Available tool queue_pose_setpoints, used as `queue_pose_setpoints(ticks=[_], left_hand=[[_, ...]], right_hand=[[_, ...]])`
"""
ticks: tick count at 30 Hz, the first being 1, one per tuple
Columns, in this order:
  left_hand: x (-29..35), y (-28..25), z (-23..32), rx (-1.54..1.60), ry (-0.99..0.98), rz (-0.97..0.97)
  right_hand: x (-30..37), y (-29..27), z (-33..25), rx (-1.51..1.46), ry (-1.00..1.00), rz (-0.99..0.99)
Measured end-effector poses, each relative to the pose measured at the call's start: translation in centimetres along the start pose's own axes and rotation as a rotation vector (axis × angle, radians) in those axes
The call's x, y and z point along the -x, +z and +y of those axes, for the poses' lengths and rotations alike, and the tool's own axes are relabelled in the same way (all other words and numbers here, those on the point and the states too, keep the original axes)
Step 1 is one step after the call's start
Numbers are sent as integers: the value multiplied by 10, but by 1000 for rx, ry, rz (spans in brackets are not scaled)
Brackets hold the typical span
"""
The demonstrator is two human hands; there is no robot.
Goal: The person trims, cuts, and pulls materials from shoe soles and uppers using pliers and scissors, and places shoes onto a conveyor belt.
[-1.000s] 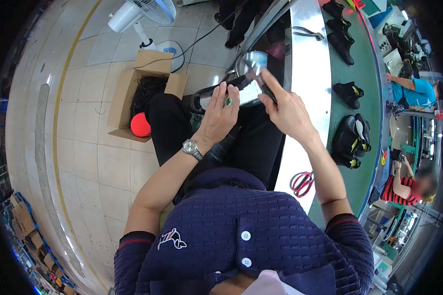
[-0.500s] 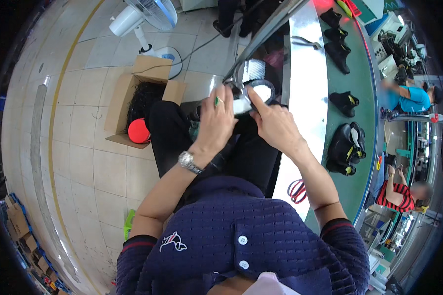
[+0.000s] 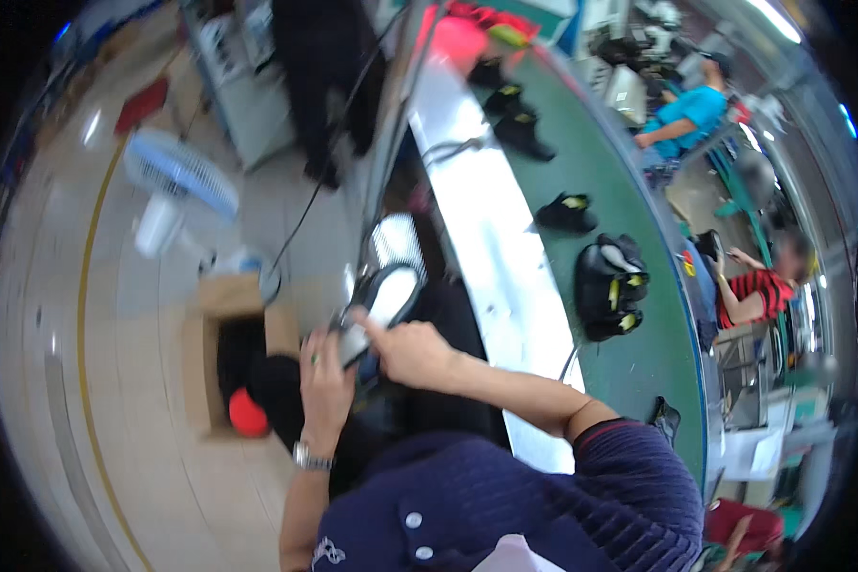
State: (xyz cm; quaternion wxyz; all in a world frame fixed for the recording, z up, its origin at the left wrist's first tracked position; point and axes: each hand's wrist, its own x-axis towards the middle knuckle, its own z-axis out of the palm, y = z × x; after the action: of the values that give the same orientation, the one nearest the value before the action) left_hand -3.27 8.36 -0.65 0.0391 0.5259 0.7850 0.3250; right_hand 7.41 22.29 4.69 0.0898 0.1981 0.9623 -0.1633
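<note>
A black shoe with a white face turned up lies over my lap, against a ribbed metallic piece of a machine. My left hand, with a green ring and a wristwatch, is closed at the shoe's near left end; its fingertips are partly hidden. On the right side, my right hand stretches its index finger onto the white face, its other fingers curled in at the shoe's edge. Blur hides the finer contact.
To the right run a shiny metal ledge and a green conveyor belt bearing several black shoes. An open carton with a red round object stands left, below a fan. Co-workers sit across the belt.
My view has swung to the right, so hands, shoe and machine appear further left and lower. Both hands stay at the shoe, and more of its white face shows.
</note>
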Motion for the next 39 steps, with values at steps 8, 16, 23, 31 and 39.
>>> queue_pose_setpoints(ticks=[8,16,23,31,39], left_hand=[[3,-24,10,333,-272,5],[11,-40,11,-62,34,35],[101,-15,-23,371,-628,10],[89,-24,-5,-222,-411,115],[106,-42,-11,141,-291,38]], right_hand=[[14,-3,-6,-118,-11,-23],[-1,-13,70,-125,-7,279],[60,-18,-5,-685,-55,-455],[29,-33,-38,-148,-361,-533],[-13,-36,-71,118,-632,-650]])
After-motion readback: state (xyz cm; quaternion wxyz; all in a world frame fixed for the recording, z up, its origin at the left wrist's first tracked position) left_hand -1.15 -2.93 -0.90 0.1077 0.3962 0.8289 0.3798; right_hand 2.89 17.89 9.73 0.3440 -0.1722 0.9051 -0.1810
